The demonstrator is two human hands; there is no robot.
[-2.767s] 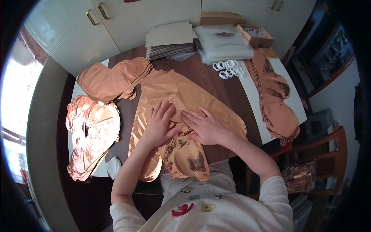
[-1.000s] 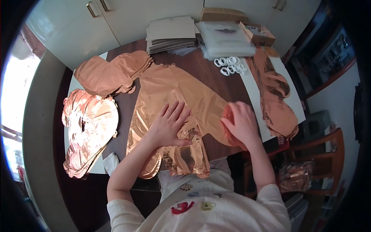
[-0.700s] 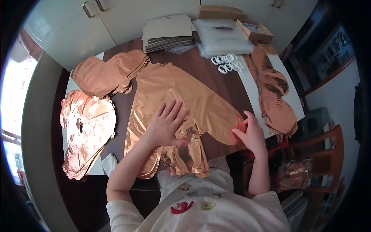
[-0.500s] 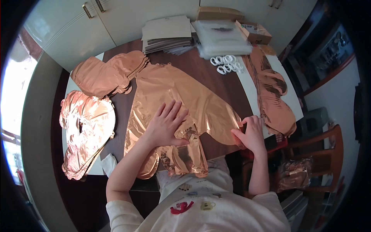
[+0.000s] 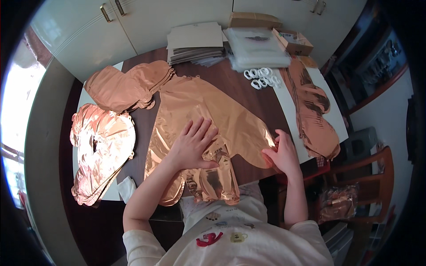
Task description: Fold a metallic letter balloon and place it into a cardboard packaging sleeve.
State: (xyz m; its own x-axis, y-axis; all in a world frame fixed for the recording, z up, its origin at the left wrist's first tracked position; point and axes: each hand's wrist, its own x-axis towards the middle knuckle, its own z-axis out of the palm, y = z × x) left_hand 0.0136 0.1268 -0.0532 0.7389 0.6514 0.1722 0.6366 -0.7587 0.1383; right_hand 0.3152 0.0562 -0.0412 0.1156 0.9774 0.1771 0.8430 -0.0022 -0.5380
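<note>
A flat, uninflated copper-coloured foil balloon [image 5: 195, 102] is spread over the middle of the table, its lower end hanging over the front edge. My left hand [image 5: 194, 144] lies flat on it with fingers spread. At the balloon's right side, my right hand [image 5: 286, 153] has its thumb on the foil rim and its fingers curled beyond it, with the edge between them. To the left, one stack of similar foil balloons [image 5: 120, 86] lies above a shinier stack of foil balloons [image 5: 104, 146]. A further foil stack [image 5: 313, 111] lies on the right.
At the back are a pile of grey-white cards [image 5: 195, 37], clear plastic bags [image 5: 257, 46], a small open cardboard box [image 5: 293, 42] and several white ribbon rolls [image 5: 262, 77]. A wooden chair [image 5: 381, 177] holding a plastic-wrapped packet [image 5: 339, 201] stands at right.
My right hand has shifted slightly left along the foil rim, its fingers straightening a little. My left hand stays flat on the balloon. The whole view has shifted slightly.
</note>
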